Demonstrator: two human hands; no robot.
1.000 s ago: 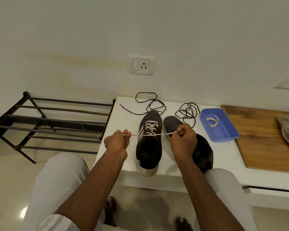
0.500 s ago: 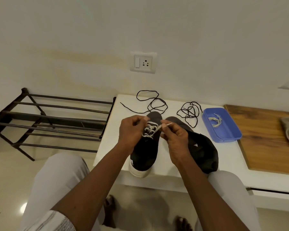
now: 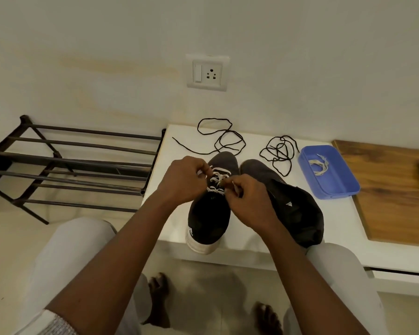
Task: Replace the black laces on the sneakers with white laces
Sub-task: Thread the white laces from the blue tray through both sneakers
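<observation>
the left hand [image 3: 186, 177] and right hand [image 3: 247, 201] meet over the near sneaker [image 3: 208, 218], which stands on the white table [image 3: 336, 226] with its heel past the front edge; each hand's fingers are curled, pinching an end of the white lace [image 3: 215, 176] threaded through its eyelets; the second sneaker [image 3: 295, 209] lies just beside it to the right; a black lace [image 3: 223, 139] and another black lace [image 3: 278, 153] lie loose behind the toes; the blue tray [image 3: 334, 187] holds a spare white lace [image 3: 319, 165].
</observation>
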